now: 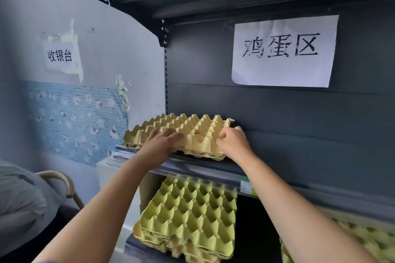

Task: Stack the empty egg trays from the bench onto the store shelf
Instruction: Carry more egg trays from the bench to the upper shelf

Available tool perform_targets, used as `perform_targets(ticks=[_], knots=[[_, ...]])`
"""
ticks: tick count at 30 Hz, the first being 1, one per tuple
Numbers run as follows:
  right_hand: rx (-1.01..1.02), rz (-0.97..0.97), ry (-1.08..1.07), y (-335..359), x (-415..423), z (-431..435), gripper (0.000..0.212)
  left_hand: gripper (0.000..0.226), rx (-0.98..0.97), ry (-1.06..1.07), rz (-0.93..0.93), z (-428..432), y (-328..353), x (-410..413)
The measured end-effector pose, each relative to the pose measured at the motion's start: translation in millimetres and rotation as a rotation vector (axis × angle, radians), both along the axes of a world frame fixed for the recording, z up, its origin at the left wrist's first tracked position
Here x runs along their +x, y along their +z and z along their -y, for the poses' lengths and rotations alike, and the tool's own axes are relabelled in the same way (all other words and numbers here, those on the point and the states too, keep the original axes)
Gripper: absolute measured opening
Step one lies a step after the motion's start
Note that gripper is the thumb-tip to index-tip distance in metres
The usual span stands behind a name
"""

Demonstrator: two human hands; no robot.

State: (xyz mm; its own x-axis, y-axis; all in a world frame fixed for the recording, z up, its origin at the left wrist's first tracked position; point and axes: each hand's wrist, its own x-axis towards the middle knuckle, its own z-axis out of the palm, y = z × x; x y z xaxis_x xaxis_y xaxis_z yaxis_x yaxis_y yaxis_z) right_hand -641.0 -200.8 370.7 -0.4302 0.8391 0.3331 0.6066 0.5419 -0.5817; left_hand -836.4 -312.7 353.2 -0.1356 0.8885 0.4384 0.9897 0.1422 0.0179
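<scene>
Beneath the fingertips of both hands lies a pale yellow moulded-pulp egg tray (198, 132). It sits near the left end of the dark grey metal shelf (213, 167), with its back edge close to the shelf's rear panel. The left hand (164, 137) lies palm-down on the tray's near-left part, its fingers (171, 132) fairly straight and spread across the peaks. Its thumb is hidden, so I cannot tell whether it hooks the rim. The right hand (233, 141) is at the tray's right edge, with its fingers (222, 134) curled tight and pinching the rim. Above and to the right of those fingers, a white paper sign with black Chinese characters (284, 51) is stuck to the panel. Well below both sets of fingers, on a lower level, rests a stack of yellow-green pulp egg trays (190, 215). Another such stack (363, 241) shows below the right forearm.
</scene>
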Motion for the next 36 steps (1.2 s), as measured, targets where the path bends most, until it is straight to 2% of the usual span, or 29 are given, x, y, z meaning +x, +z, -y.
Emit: perform_targets(ticks=[7,14,17,22,28,36], knots=[[0.154,0.052,-0.042,-7,-7,13,0.018,0.048,-0.028,-0.069,0.103,-5,0,-23],[0.252,0.176,-0.073,-10,-8,10,0.025,0.04,-0.039,-0.067,0.083,-6,3,-19],[0.406,0.199,-0.104,-4,-1,11,0.034,0.039,0.049,-0.038,0.009,-8,14,-2],[0.681,0.118,-0.171,21,34,14,0.032,0.029,0.233,-0.066,-0.095,-19,48,51],[0.726,-0.003,-0.299,44,145,10,0.032,0.018,0.402,-0.24,-0.088,-38,77,164],[0.744,0.058,-0.514,30,397,26,0.029,0.019,0.444,-0.542,-0.014,-64,62,401]])
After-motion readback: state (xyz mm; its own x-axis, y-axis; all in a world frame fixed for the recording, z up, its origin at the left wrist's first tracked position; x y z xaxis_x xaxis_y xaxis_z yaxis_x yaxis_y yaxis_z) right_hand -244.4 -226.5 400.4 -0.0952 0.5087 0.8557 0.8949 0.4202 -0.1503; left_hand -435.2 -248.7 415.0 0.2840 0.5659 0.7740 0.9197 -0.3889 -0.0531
